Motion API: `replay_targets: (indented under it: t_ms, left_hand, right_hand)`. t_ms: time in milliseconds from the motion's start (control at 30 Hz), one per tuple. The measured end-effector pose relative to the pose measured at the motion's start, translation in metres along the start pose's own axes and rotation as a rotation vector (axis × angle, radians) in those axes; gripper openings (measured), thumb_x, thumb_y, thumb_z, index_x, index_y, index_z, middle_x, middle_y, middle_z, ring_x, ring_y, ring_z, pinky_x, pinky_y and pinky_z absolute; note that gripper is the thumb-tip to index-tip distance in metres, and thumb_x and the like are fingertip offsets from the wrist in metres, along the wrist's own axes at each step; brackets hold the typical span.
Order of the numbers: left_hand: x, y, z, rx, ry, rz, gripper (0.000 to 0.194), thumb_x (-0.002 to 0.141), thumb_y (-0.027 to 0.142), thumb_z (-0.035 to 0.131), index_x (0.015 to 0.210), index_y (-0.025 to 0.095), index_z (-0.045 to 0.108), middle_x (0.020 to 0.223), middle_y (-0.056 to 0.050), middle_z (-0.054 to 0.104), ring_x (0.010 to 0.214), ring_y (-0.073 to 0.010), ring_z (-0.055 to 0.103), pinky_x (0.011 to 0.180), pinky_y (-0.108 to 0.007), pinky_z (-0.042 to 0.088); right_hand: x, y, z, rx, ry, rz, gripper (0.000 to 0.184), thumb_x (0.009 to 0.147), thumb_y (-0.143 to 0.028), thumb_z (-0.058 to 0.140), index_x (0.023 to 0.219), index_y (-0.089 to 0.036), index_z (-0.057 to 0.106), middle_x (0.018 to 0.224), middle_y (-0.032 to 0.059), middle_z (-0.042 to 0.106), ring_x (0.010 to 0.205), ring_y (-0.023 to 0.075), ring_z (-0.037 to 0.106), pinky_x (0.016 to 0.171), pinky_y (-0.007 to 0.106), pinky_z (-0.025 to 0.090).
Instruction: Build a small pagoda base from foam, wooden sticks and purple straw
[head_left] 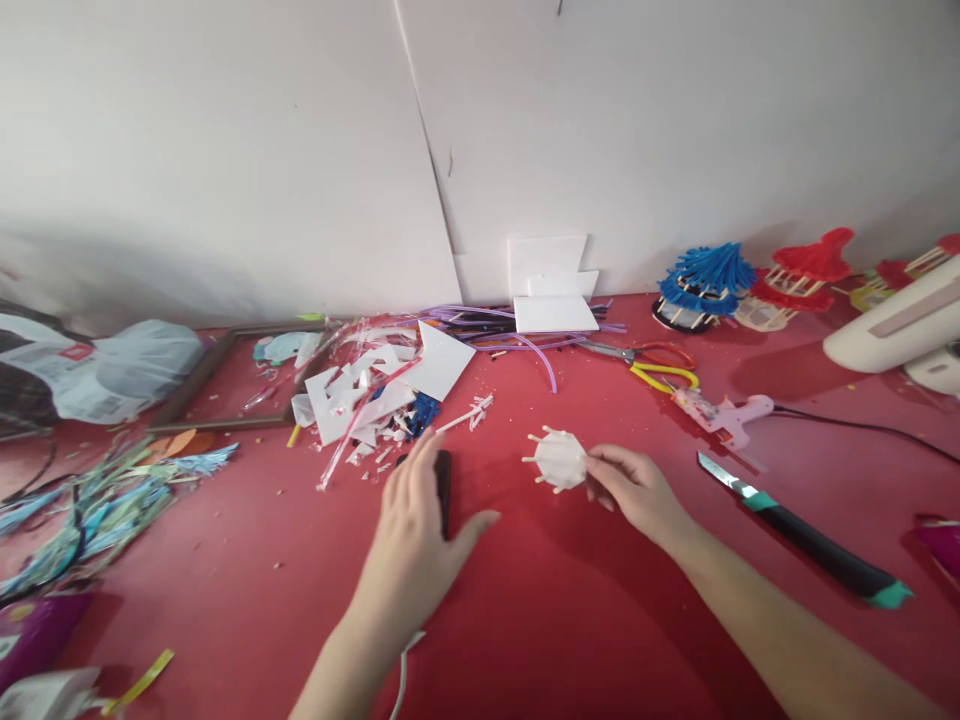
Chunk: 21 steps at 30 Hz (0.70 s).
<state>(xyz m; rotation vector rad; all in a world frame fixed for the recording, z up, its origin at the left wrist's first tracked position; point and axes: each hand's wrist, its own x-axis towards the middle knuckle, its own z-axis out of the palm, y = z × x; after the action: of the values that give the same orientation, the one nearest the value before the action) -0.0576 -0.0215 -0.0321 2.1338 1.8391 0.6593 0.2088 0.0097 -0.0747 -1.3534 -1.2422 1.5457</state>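
Observation:
Between the fingertips and thumb of my right hand (626, 488) is a white foam-like disc with short sticks (561, 460) poking out around its rim. The far side of the disc is free, and it is held above the red table. My left hand (420, 520) has its fingers stretched out and its thumb apart, with nothing in it. Partly hidden behind that hand is a black phone-like object (445, 490). A utility knife (810, 535) with its blade out lies to the right of my right hand.
White offcuts (360, 400) and purple stems (487, 322) are heaped behind. Scissors (649, 363) and a pink glue gun (724, 417) with its cord lie right. A blue-roofed model (705, 285) and red-roofed model (806, 275) stand by the wall. Coloured strips (97, 505) spread left.

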Motion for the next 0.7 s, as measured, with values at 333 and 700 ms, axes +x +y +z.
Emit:
replay_targets:
  t_ms: [333, 700]
  left_hand:
    - [-0.019, -0.022, -0.015, 0.341, -0.227, -0.390, 0.096, 0.075, 0.072, 0.048, 0.138, 0.001, 0.034, 0.120, -0.026, 0.054, 0.114, -0.0427, 0.052, 0.091, -0.052, 0.043]
    - [0.001, -0.013, -0.010, 0.375, -0.264, -0.468, 0.084, 0.068, 0.053, 0.059, 0.130, 0.000, 0.038, 0.107, -0.023, 0.057, 0.105, -0.0426, 0.057, 0.086, -0.047, 0.044]
  right_hand:
    - [0.003, -0.001, -0.014, -0.050, 0.028, 0.084, 0.032, 0.082, -0.049, 0.056, 0.072, -0.019, 0.058, 0.052, -0.0036, 0.052, 0.045, 0.0085, 0.041, 0.044, 0.023, 0.029]
    - [0.005, -0.003, -0.013, -0.049, 0.042, 0.078, 0.034, 0.080, -0.052, 0.056, 0.072, -0.019, 0.058, 0.052, -0.0032, 0.053, 0.041, 0.0082, 0.043, 0.042, 0.023, 0.031]
